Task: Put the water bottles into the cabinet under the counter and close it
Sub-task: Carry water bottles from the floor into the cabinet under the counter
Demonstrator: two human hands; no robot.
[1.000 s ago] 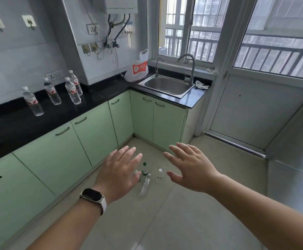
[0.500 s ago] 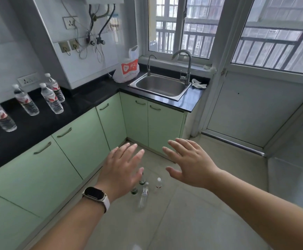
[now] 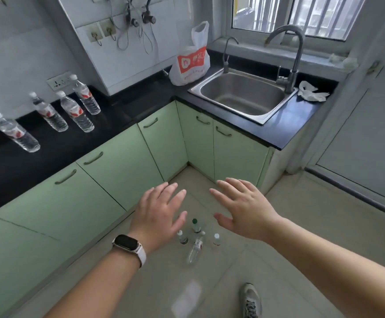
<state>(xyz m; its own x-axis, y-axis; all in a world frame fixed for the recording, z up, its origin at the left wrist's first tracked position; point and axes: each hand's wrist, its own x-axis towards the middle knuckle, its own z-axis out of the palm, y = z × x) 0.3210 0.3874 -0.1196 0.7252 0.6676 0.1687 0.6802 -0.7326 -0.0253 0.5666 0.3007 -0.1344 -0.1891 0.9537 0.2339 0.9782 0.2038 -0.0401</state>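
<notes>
The view is tipping further downward than a moment ago, so a shoe (image 3: 251, 299) is now showing on the floor (image 3: 324, 226) at the bottom of the frame. Both arms are still reaching forward. The left hand (image 3: 159, 216), with a watch (image 3: 129, 245) at its wrist, and the right hand (image 3: 244, 210) are hovering wide, fingers spread, holding nothing, just as before. Beneath them a few small bottles (image 3: 196, 226) are standing on the floor, with one clear bottle (image 3: 194, 251) lying on its side among them. Beyond, the green cabinet doors (image 3: 118, 171) are all sitting closed. Further back, four water bottles (image 3: 76, 111) are standing toward the back edge of the dark surface (image 3: 118, 115), left of its inner corner and well apart from either hand. Only the gaze is shifting, so the task is looking barely begun: a door is probably needing opening first, and every bottle is waiting untouched.
</notes>
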